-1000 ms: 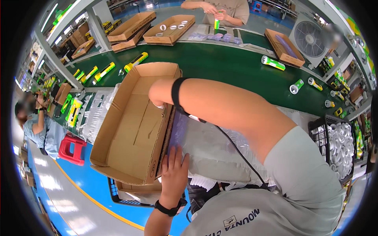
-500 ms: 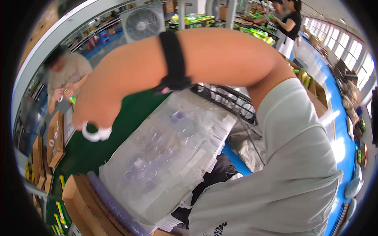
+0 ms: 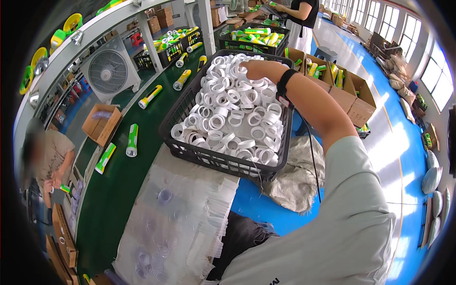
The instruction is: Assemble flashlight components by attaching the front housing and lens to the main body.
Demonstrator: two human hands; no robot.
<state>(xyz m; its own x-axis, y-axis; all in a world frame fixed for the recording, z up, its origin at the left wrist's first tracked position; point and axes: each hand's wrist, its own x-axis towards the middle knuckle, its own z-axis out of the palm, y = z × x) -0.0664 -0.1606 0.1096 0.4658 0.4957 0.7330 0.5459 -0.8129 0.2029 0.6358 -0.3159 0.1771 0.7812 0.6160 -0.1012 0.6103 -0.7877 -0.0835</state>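
My right hand (image 3: 259, 71) reaches into the far side of a black plastic basket (image 3: 166, 118) heaped with white plastic rings (image 3: 232, 111). Its fingers are sunk among the rings, so whether they grip one is hidden. A black band (image 3: 285, 81) circles that wrist. Nearer me, a whitish sheet (image 3: 185, 213) covers part of the green surface and carries several clear, purplish round pieces (image 3: 164, 195). My left hand is out of view.
Green-and-yellow flashlights (image 3: 150, 97) lie on the green belt (image 3: 114, 190) to the left. Farther off are baskets of flashlights (image 3: 254, 38) and open cartons (image 3: 358, 97). A fan (image 3: 105, 71) stands behind. One co-worker (image 3: 57, 156) sits at left; another (image 3: 304, 14) stands at the back.
My right hand, which held a white ring over the left of the green surface, is now in the basket of rings. The view has shifted, bringing the whole basket into sight.
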